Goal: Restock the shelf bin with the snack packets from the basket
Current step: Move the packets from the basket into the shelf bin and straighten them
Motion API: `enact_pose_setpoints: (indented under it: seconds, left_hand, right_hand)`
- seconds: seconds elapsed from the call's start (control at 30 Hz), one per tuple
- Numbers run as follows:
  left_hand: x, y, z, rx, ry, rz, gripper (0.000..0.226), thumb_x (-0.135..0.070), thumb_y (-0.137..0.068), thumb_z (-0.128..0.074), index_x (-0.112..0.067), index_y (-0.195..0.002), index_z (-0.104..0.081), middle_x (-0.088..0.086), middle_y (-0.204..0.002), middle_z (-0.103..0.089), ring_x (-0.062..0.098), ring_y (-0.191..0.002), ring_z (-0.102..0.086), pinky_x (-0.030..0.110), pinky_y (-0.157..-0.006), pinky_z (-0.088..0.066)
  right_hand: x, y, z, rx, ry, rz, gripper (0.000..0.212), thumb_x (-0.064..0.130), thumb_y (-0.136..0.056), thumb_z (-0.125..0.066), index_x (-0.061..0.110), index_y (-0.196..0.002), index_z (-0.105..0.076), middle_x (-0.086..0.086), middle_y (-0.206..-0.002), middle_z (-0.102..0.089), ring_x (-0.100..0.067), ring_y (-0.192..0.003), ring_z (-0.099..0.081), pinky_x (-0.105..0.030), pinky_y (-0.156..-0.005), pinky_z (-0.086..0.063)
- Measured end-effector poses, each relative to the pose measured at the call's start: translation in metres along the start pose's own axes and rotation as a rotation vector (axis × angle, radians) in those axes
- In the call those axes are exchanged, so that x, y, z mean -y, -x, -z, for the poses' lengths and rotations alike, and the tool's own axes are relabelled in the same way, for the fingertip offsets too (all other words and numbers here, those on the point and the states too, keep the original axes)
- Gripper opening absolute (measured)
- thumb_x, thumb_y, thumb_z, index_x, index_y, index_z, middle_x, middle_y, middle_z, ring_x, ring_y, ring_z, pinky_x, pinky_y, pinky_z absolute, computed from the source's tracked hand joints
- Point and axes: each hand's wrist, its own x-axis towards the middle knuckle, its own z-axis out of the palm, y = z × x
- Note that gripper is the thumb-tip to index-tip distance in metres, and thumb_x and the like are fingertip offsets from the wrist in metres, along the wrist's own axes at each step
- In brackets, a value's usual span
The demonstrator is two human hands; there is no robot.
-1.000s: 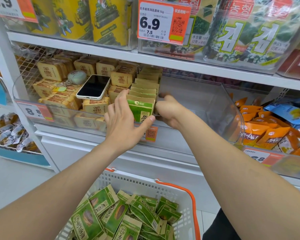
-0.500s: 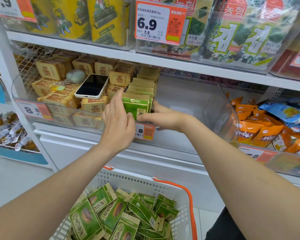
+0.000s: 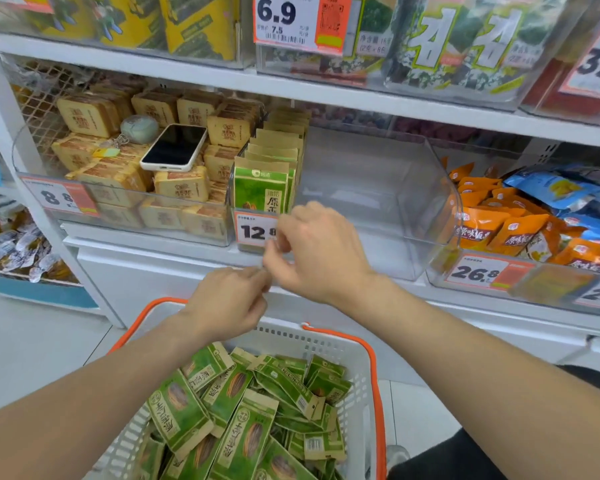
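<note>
Both hands are in front of the shelf edge, above the basket (image 3: pixel 291 337) and below the shelf bin (image 3: pixel 426 202).

The left hand (image 3: pixel 227 303) is the lower one, over the basket's far rim. Its fingers (image 3: pixel 257 278) are loosely curled and nothing shows in them.

The right hand (image 3: pixel 321 254) is higher, just before the bin's front lip, and covers part of the price tag (image 3: pixel 252 232) marked 12. Its fingers (image 3: pixel 281 237) are also loosely curled, with nothing visible in them. The fingertips of the two hands meet or nearly meet; blur prevents telling which.

Snack packets, in two places:
- A row of green snack packets (image 3: pixel 260 192) stands upright in the clear shelf bin, one behind another, against its left wall. The front packet faces outward.
- A loose heap of the same green packets (image 3: pixel 243 414) lies in the white, orange-rimmed basket, overlapping at mixed angles.

Neighbouring stock:
- The bin to the left holds tan packets (image 3: pixel 87 116), with a phone (image 3: pixel 174 147) lying screen up on top of them.
- The bin to the right holds orange packets (image 3: pixel 482 226).
</note>
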Motion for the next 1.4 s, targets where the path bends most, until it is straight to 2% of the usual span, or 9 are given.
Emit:
enact_pose_setpoints:
  seconds: [0.13, 0.23, 0.33, 0.5, 0.6, 0.87, 1.03, 1.13, 1.4]
  left_hand:
    - [-0.013, 0.025, -0.031, 0.666, -0.020, 0.033, 0.018, -0.027, -0.096, -0.050, -0.025, -0.107, -0.064, 0.004, -0.112, -0.070, 0.031, -0.103, -0.067, 0.039, -0.083, -0.053]
    - [-0.027, 0.050, -0.062, 0.911, -0.054, -0.036, 0.032, -0.021, -0.101, -0.049, -0.021, -0.130, -0.062, 0.008, -0.134, -0.062, 0.030, -0.116, -0.063, 0.043, -0.094, -0.054]
    - [-0.038, 0.073, -0.083, 1.115, -0.087, -0.069, 0.062, -0.010, -0.101, -0.053, -0.026, -0.159, -0.038, 0.010, -0.160, -0.038, 0.037, -0.135, -0.054, 0.049, -0.105, -0.052]
    - [-0.058, 0.095, -0.092, 1.277, -0.193, -0.221, 0.104, 0.009, -0.091, -0.062, -0.047, -0.164, -0.014, 0.002, -0.173, -0.001, 0.046, -0.137, -0.048, 0.046, -0.088, -0.057]
    - [-0.059, 0.105, -0.107, 1.196, -0.366, -0.402, 0.092, -0.004, -0.098, -0.066, -0.043, -0.165, -0.017, 0.006, -0.175, 0.003, 0.044, -0.132, -0.052, 0.049, -0.092, -0.056]
    - [-0.044, 0.101, -0.122, 0.754, -0.413, -0.741, 0.037, -0.024, -0.092, -0.076, -0.028, -0.127, -0.063, 0.000, -0.136, -0.063, 0.029, -0.128, -0.048, 0.043, -0.094, -0.042]
    - [-0.026, 0.074, -0.103, 0.701, -0.195, -0.402, 0.022, -0.033, -0.092, -0.075, -0.026, -0.111, -0.065, 0.001, -0.112, -0.071, 0.025, -0.115, -0.053, 0.043, -0.099, -0.044]
    - [-0.018, 0.056, -0.085, 0.707, 0.229, 0.046, 0.031, -0.033, -0.092, -0.078, -0.033, -0.114, -0.056, -0.003, -0.100, -0.066, 0.019, -0.091, -0.062, 0.034, -0.074, -0.046]
    - [0.014, 0.030, -0.035, 0.568, 0.939, 0.426, 0.006, -0.017, -0.089, -0.084, -0.016, -0.085, -0.080, -0.005, -0.074, -0.077, 0.004, -0.066, -0.065, 0.027, -0.068, -0.050]
  right_hand:
    - [0.015, 0.040, -0.015, 0.576, 0.085, 0.024, 0.021, 0.035, -0.093, -0.051, 0.017, -0.091, -0.062, -0.008, -0.088, -0.064, -0.036, -0.082, -0.064, -0.035, -0.059, -0.039]
    - [0.015, 0.073, -0.033, 0.917, 0.104, 0.051, 0.013, 0.024, -0.097, -0.052, 0.019, -0.085, -0.050, -0.004, -0.077, -0.048, -0.036, -0.084, -0.064, -0.032, -0.059, -0.040]
    - [0.011, 0.102, -0.049, 1.143, 0.147, 0.075, 0.013, 0.014, -0.097, -0.051, 0.021, -0.086, -0.050, -0.008, -0.106, -0.067, -0.031, -0.100, -0.069, -0.032, -0.063, -0.044]
    - [0.014, 0.138, -0.069, 1.335, 0.192, 0.101, 0.010, 0.003, -0.097, -0.055, 0.012, -0.098, -0.057, -0.005, -0.099, -0.060, -0.025, -0.081, -0.059, -0.039, -0.066, -0.053]
    - [0.021, 0.149, -0.079, 1.407, 0.185, 0.143, 0.007, 0.004, -0.095, -0.059, 0.009, -0.097, -0.063, -0.002, -0.085, -0.059, -0.022, -0.076, -0.062, -0.038, -0.066, -0.058]
    - [0.036, 0.137, -0.090, 1.369, 0.159, 0.194, 0.011, 0.011, -0.098, -0.058, 0.016, -0.108, -0.063, -0.001, -0.088, -0.060, -0.018, -0.070, -0.060, -0.031, -0.049, -0.040]
    - [0.028, 0.115, -0.079, 1.504, 0.177, 0.093, 0.005, 0.014, -0.099, -0.060, 0.013, -0.101, -0.056, -0.003, -0.088, -0.059, -0.018, -0.071, -0.057, -0.034, -0.068, -0.057]
    - [0.018, 0.099, -0.070, 1.489, 0.112, -0.003, 0.023, 0.034, -0.098, -0.069, 0.015, -0.107, -0.058, 0.000, -0.093, -0.061, -0.022, -0.084, -0.062, -0.036, -0.074, -0.056]
    - [-0.015, 0.049, -0.042, 0.978, -0.249, -0.405, 0.034, 0.034, -0.088, -0.073, 0.001, -0.095, -0.073, -0.017, -0.088, -0.074, -0.032, -0.081, -0.070, -0.038, -0.064, -0.055]
